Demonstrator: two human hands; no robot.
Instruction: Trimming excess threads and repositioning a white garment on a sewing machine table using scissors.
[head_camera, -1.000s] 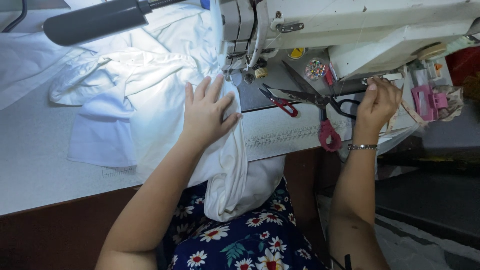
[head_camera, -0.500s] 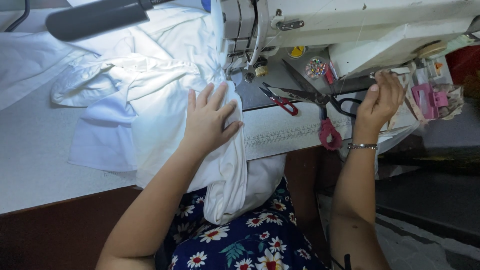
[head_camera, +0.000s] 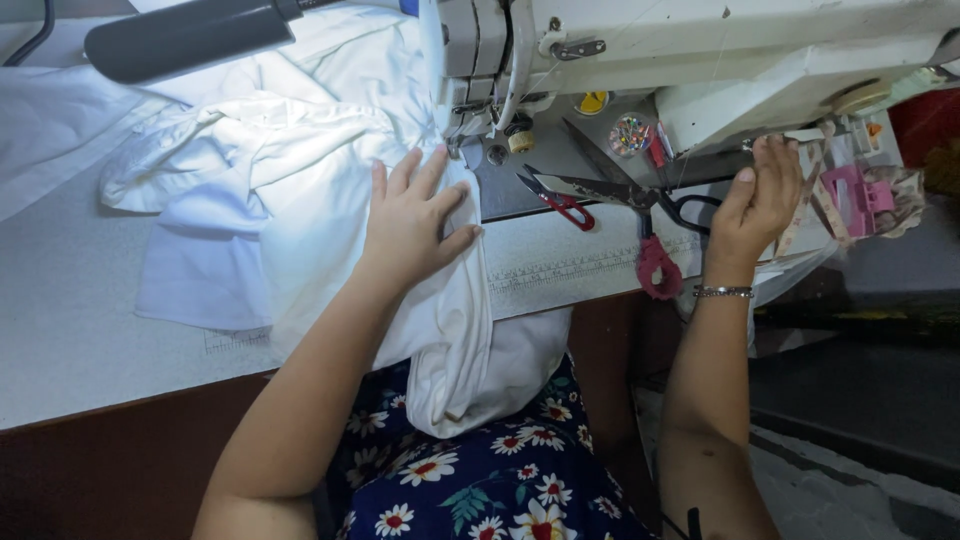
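Pale speckled sewing table (head_camera: 90, 350), smooth and flat, brown wooden edge in front. White sewing machine (head_camera: 700, 60) across the top, grey lamp tube (head_camera: 185, 38) at upper left. Soft white fabric (head_camera: 300, 220), crumpled and brightly lit, long axis running from the needle area toward the lap, front end spilling over the table edge. Left hand (head_camera: 415, 220) flat on the cloth, fingers spread, pointing up toward the needle. Right hand (head_camera: 765, 195) raised, open, at the machine's right end, well apart from the left. Red-handled snips (head_camera: 560, 200) and long dark scissors (head_camera: 620, 195) between the hands.
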